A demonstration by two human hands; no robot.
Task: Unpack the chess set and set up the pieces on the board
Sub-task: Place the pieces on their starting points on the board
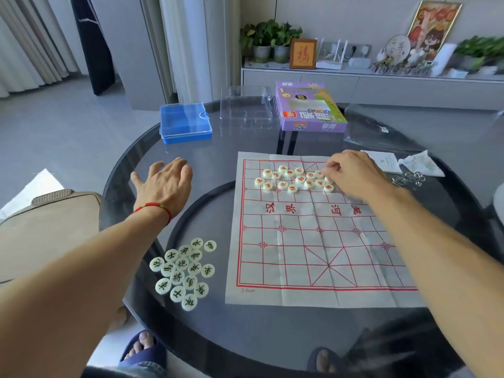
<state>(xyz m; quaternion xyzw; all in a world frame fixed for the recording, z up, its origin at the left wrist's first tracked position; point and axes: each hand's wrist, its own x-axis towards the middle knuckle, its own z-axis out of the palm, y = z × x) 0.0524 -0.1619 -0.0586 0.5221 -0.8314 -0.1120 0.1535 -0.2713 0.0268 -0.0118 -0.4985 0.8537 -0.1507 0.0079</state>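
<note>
Green-lettered pieces (183, 272) cluster on the tabletop (272, 336) beneath the left forearm; left hand (163, 184) hovers spread, right hand (354, 174) pinches among red-lettered pieces (294, 179) on the board (313, 241).

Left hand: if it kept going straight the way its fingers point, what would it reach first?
Probably the blue plastic box. The left hand is open above bare glass table, fingers aimed up toward that box; depth is hard to judge.
</note>
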